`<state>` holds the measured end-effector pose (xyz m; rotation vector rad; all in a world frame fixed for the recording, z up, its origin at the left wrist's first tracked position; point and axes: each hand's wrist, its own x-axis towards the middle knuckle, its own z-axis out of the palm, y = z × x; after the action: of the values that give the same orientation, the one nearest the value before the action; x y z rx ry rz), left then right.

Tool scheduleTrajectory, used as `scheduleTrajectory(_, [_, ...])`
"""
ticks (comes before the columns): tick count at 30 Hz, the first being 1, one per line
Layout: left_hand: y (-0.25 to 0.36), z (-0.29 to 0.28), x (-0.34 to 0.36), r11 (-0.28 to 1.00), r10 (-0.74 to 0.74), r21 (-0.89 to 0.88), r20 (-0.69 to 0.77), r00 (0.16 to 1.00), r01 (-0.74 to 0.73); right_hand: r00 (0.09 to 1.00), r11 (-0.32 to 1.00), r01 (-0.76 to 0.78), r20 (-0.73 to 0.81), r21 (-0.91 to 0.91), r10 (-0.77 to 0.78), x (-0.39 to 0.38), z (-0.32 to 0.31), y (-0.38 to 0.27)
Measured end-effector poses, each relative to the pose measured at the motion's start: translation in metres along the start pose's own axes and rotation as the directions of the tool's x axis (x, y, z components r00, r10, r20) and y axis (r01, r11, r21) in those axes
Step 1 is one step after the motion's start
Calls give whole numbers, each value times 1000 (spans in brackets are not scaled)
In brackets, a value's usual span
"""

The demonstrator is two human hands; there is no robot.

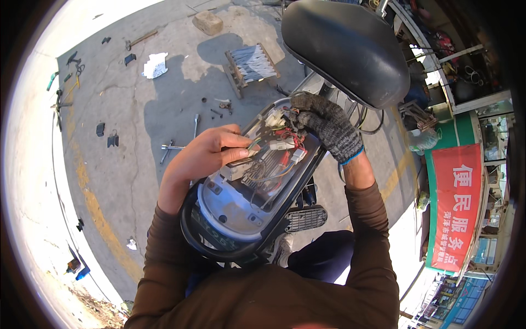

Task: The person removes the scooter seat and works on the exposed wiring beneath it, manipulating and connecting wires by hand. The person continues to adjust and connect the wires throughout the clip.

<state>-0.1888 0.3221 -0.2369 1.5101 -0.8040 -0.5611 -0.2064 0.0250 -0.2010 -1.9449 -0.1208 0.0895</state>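
An electric scooter's under-seat compartment point(219, 208) lies uncovered before me, with a grey finned box point(267, 167) and a tangle of red, white and black wires inside. My left hand point(211, 151), bare, comes in from the left. Its thumb and forefinger pinch a thin greenish wire point(253, 145) above the compartment. On the far right side, my right hand point(329, 123) wears a dark grey knitted glove with a blue cuff. Its fingers curl round dark wires point(293, 119), partly hidden by the glove. White plug connectors point(282, 144) sit between both hands.
The black seat point(348, 49) stands tilted up beyond my right hand. A cross wrench point(171, 147), a hammer point(141, 39), a folding stool point(251, 64) and a stone point(207, 23) lie on the concrete. A red banner point(455, 208) hangs at the right.
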Motion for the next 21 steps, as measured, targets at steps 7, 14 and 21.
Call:
scheduleTrajectory(7, [1, -3, -1, 1000, 14, 8, 2, 1000, -14, 997, 1000, -9, 75, -12, 10, -2, -4, -14])
scheduleTrajectory(14, [0, -2, -1, 1000, 26, -3, 4, 1000, -26, 979, 999, -14, 203, 36, 6, -6, -17, -12])
scheduleTrajectory(21, [3, -2, -2, 997, -49, -56, -4, 999, 49, 990, 995, -94, 113, 37, 89, -11, -9, -21])
